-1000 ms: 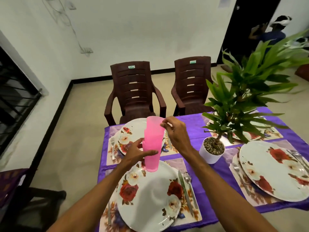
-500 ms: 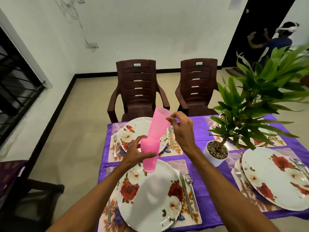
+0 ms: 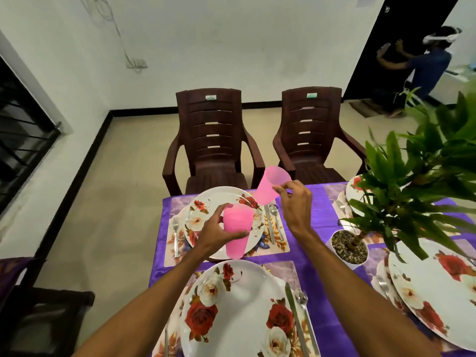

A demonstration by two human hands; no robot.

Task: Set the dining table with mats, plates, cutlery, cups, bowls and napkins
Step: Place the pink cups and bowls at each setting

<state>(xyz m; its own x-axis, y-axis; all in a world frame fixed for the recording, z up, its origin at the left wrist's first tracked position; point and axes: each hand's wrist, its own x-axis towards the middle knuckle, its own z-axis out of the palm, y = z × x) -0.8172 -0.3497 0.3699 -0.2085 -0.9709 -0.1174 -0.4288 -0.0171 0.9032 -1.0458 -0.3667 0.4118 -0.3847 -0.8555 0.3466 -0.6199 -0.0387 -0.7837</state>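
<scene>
Head view: an upright pink cup (image 3: 237,229) is gripped around its body by the left hand (image 3: 215,231), with the thumb on the near side and the fingers curled round the far side. It is held in the air above the near edge of the far plate (image 3: 216,195). Whether further cups are nested inside it cannot be told.

A tilted pink cup (image 3: 271,185) is pinched by the fingertips of the right hand (image 3: 296,202), its open rim leaning away and to the right. It is held apart from the other cup, above the right edge of the far plate.

The far plate is laid on a place mat (image 3: 282,243), with a fork (image 3: 176,233) to its left and a knife (image 3: 269,224) and spoon (image 3: 277,219) to its right. A near plate (image 3: 239,300) with a flower pattern is set on the table (image 3: 311,238), which is covered in purple cloth. A potted plant (image 3: 350,249) stands to the right, and two brown chairs (image 3: 213,140) are placed beyond the table.
</scene>
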